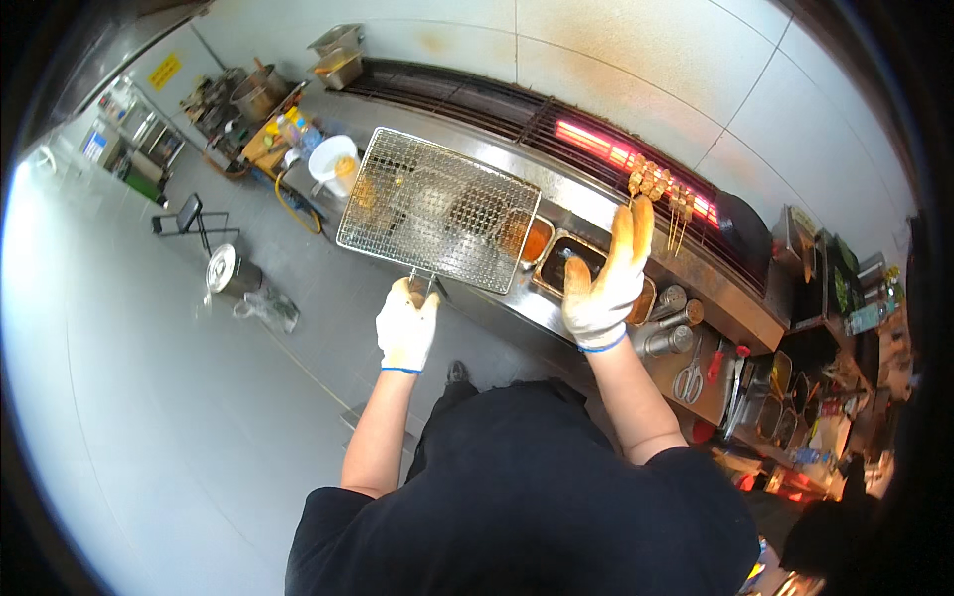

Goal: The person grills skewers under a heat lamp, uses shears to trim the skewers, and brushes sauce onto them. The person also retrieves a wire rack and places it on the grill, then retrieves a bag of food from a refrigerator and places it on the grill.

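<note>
My left hand point(407, 328), in a white work glove, grips the handle of a wire mesh grill basket point(440, 212). The flat basket is held over the steel counter point(555, 316), and no food shows in its mesh. My right hand point(610, 287), gloved too with browned fingertips, is raised with thumb and fingers spread. Its fingertips overlap the lower ends of meat skewers point(650, 182) in this view; I cannot tell whether they touch. The skewers lie over the glowing grill point(596, 143). Beneath the right hand sits a pan of dark sauce point(568, 257).
A pan of red-orange sauce point(538, 240) is partly behind the basket. Metal shakers point(671, 339) and scissors point(689, 384) lie to the right. A white bucket point(328, 158) stands left of the basket. A lidded metal bin point(232, 270) and a folding chair point(190, 214) are on the floor.
</note>
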The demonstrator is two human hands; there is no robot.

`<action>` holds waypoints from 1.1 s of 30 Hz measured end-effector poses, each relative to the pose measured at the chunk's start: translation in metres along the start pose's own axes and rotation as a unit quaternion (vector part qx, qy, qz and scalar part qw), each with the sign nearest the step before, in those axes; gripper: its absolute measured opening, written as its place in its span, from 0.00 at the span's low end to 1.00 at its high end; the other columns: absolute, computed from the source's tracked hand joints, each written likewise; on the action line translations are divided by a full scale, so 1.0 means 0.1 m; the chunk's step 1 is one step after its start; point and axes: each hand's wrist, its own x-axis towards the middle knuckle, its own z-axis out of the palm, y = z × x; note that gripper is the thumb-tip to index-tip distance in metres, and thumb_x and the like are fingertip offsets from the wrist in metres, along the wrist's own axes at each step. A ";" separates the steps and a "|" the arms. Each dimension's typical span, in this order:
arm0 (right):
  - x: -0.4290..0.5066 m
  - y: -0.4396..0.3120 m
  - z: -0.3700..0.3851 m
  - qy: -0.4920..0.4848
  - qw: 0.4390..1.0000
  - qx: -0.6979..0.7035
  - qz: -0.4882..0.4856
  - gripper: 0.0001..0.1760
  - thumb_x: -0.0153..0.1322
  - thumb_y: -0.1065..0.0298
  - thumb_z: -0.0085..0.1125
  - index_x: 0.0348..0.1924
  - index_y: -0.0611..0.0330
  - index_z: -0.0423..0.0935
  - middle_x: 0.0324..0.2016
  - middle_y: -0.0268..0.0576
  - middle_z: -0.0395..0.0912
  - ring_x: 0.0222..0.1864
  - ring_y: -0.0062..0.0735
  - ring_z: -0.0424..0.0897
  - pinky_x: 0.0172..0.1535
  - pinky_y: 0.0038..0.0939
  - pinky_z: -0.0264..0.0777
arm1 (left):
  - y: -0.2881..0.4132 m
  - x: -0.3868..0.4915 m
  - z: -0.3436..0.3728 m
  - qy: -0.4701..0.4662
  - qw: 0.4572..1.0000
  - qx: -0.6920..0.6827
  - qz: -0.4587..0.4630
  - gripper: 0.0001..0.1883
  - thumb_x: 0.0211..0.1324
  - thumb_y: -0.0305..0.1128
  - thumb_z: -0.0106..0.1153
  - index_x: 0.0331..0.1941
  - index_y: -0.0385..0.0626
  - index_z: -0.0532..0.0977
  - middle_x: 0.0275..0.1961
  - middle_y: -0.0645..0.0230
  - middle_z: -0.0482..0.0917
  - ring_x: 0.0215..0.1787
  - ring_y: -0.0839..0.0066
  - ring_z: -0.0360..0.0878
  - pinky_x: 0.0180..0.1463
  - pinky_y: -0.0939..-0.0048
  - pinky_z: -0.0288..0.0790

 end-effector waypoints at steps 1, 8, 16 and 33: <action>0.06 -0.07 0.12 -0.034 0.998 -0.028 -0.042 0.48 0.70 0.48 0.73 0.76 0.67 0.65 0.73 0.76 0.63 0.75 0.77 0.65 0.76 0.62 0.60 | 0.00 0.10 -0.04 -0.012 1.000 0.008 0.010 0.26 0.60 0.40 0.73 0.59 0.43 0.79 0.44 0.56 0.90 0.44 0.53 0.91 0.53 0.56 0.82; 0.30 -0.41 1.22 -0.127 0.988 -0.038 -0.081 0.55 0.75 0.25 0.54 0.72 0.73 0.67 0.72 0.75 0.65 0.74 0.78 0.64 0.76 0.65 0.56 | -0.45 1.05 -0.30 0.031 0.998 0.024 0.050 0.17 0.61 0.35 0.71 0.52 0.43 0.80 0.43 0.54 0.89 0.44 0.53 0.91 0.51 0.56 0.83; 0.46 -0.46 1.85 -0.215 0.975 -0.038 -0.040 0.55 0.55 0.42 0.80 0.68 0.67 0.71 0.68 0.68 0.67 0.71 0.75 0.66 0.74 0.65 0.59 | -0.32 1.55 -0.01 -0.062 0.983 -0.038 0.171 0.20 0.64 0.40 0.68 0.53 0.40 0.76 0.46 0.45 0.86 0.48 0.43 0.87 0.54 0.49 0.80; -1.44 0.92 1.27 -0.154 0.712 0.247 0.639 0.29 0.86 0.58 0.54 0.76 0.65 0.68 0.65 0.52 0.81 0.61 0.36 0.83 0.63 0.37 0.78 | 1.31 2.30 2.37 -0.407 0.899 -0.158 0.019 0.24 0.65 0.39 0.68 0.56 0.34 0.74 0.37 0.52 0.85 0.31 0.61 0.87 0.37 0.59 0.82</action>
